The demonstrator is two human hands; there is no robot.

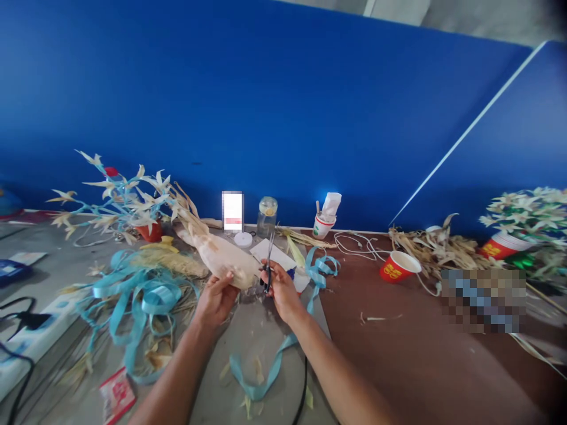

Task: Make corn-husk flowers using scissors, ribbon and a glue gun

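My left hand (218, 300) is closed on the wide end of a large, pale, dried corn husk (225, 258), its thumb lying on top. The husk's narrow, twisted end points to the upper left. In my right hand (282, 288) is a pair of scissors (268, 273) with dark handles, the blades pointing up and away, right beside the husk's wide end. Whether the blades touch the husk I cannot tell. Light blue ribbon (159, 300) lies in loops left of my left hand, and another length (256, 391) curls between my forearms.
Husk flowers on blue stems rise from a red pot (149, 231) at left. Along the back stand a lit phone (233, 211), a glass jar (267, 218) and a white cup (323, 226). A red paper cup (392, 268) and dried husks (423, 248) are at right; a power strip (39, 336) lies left.
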